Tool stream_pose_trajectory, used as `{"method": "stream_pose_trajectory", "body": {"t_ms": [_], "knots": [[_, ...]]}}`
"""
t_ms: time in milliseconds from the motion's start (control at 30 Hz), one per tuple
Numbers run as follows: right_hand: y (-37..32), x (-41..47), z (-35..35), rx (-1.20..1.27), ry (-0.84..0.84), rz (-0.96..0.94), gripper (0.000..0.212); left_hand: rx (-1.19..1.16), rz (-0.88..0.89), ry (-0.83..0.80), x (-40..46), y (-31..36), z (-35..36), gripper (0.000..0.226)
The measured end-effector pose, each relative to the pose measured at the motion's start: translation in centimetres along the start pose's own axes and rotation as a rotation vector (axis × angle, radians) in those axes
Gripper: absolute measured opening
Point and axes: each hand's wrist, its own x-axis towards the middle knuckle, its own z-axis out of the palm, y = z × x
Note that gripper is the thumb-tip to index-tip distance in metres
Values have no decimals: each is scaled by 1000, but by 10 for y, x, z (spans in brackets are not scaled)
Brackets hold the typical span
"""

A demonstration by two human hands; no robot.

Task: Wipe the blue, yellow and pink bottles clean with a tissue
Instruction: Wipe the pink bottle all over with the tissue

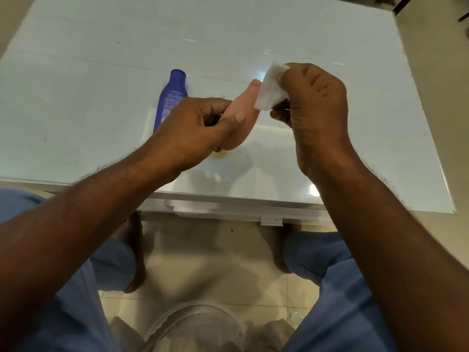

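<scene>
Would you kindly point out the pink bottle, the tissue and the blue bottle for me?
pink bottle (245, 109): head view, on its upper body.
tissue (270, 91): head view, on its middle.
blue bottle (172, 95): head view, on its labelled body.

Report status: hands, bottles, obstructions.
Left hand grips pink bottle, lifted off table. Right hand pinches tissue against bottle's top. Blue bottle lying flat behind. Yellow bottle mostly hidden. Nothing blocking.
</scene>
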Motion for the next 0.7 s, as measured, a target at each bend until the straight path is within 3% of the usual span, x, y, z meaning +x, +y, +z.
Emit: {"method": "stream_pose_trajectory", "body": {"t_ms": [67,167,600,700], "knots": [[-1,1,0,1,5,-36,7,-1,-3,1,0,0,0,32],[-2,2,-2,-51,56,-67,18,-9,-2,0,0,0,-1,26],[-3,3,1,40,111,-4,21,3,16,-12,-2,4,0,55],[-2,1,0,31,86,-50,24,-10,13,-15,-3,6,-1,50]]}}
